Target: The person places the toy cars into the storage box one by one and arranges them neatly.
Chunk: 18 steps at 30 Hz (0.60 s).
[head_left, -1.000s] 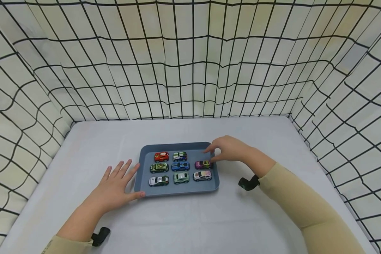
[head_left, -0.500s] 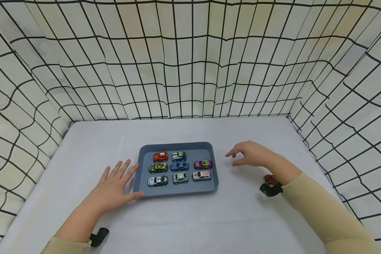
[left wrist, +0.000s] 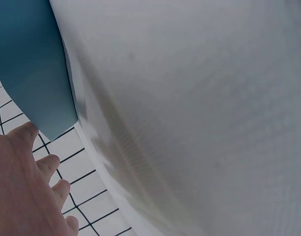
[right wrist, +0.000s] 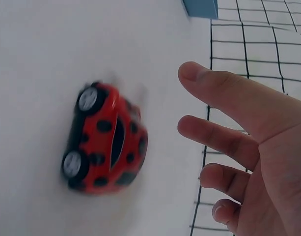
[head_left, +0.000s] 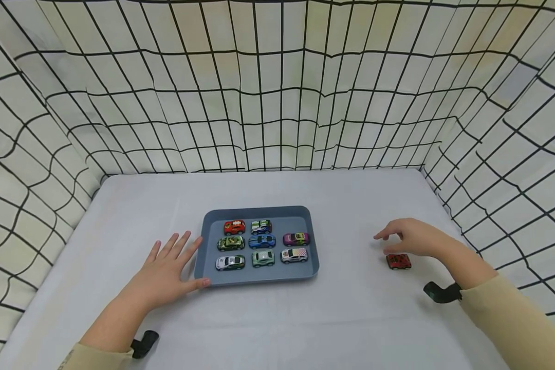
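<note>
A red toy car with black spots (head_left: 399, 261) stands on the white table, right of the tray. Just above and behind it hovers my right hand (head_left: 411, 237), its fingers loosely bent and holding nothing. The right wrist view shows the same red toy car (right wrist: 108, 140) apart from the fingertips. My left hand (head_left: 164, 272) lies spread at the left edge of the blue-grey tray (head_left: 254, 279), thumb on the near left corner. Several toy cars stand in the tray, among them a purple one (head_left: 296, 239), a blue one (head_left: 262, 241) and a pale green one (head_left: 263, 258).
White cloth covers the table (head_left: 277, 329). White walls with black grid netting (head_left: 277, 103) rise at the back and both sides. In the tray's back row, a bare patch lies to the right of the white-and-green car (head_left: 261, 227).
My right hand has moved from the tray's right edge out to the right, over to the red toy car, which its arm hid before. My left hand has stayed put.
</note>
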Motion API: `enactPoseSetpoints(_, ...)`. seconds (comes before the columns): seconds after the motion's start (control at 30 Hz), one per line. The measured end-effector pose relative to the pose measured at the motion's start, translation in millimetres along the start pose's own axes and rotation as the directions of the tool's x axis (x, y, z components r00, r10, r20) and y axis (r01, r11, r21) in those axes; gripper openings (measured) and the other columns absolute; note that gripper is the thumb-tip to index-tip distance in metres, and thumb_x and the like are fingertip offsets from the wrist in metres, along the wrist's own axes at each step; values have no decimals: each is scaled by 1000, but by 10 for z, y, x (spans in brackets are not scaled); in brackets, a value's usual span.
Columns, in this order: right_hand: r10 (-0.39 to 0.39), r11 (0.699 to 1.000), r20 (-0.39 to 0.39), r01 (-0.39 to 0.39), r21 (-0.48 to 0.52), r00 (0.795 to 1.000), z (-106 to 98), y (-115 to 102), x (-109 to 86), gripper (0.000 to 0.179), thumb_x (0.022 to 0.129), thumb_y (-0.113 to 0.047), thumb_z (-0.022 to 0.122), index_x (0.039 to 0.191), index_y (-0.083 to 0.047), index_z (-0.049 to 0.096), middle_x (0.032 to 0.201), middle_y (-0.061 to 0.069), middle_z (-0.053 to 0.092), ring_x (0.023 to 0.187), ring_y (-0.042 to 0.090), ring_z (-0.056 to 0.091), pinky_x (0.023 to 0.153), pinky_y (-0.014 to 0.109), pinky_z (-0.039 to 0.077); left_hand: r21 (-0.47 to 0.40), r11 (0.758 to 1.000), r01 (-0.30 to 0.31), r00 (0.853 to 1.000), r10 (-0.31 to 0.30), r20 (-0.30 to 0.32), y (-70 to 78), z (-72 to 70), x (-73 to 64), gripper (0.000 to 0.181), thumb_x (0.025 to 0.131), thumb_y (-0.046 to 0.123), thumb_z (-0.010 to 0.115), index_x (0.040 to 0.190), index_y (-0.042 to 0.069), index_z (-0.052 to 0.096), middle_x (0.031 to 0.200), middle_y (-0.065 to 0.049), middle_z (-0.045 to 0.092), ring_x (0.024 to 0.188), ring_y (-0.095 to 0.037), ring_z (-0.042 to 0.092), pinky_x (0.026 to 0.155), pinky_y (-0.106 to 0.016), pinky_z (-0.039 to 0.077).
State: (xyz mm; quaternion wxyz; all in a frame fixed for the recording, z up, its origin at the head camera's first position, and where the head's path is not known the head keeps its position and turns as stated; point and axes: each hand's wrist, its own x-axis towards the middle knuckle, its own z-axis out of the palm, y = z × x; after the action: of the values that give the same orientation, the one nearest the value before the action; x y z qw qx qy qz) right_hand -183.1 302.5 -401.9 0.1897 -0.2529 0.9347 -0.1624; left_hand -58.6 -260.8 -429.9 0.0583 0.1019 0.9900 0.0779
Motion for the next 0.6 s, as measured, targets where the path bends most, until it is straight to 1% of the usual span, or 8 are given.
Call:
enactPoseSetpoints(0.13,42,999,11,-42,21,999,-29,98,-137,32,86,-34,77,116,-27,74,119,-3,66,98,22,58,76,36,51,-2,1000,-2,1000,2,0,-7,7,10,109,78,83,52,159,14,25,163,-20,18,148,-45,11,116,-68,2)
enactPoseSetpoints(0.27,72,997,32,-73,24,997,-26,148,-219,33,84,-36,79,116,-28,74,118,-3,66,97,24,57,73,34,51,-2,1000,-2,1000,2,-2,-8,8,13,109,78,83,53,159,15,25,162,-20,18,148,-45,11,116,-68,2)
enactPoseSetpoints(0.43,78,996,48,-80,41,996,31,192,-258,36,81,-34,82,116,-26,74,115,-4,66,94,23,55,70,33,50,-11,1000,0,1000,0,0,0,-2,2,108,79,81,55,158,14,26,162,-20,19,148,-45,11,116,-68,2)
enactPoseSetpoints(0.6,83,995,75,-87,54,994,108,218,-263,38,80,-29,83,118,-26,74,116,-4,65,93,21,54,72,34,49,-11,1000,0,1000,0,-1,9,-7,-2,107,79,80,56,158,14,27,162,-20,19,148,-45,11,116,-67,3)
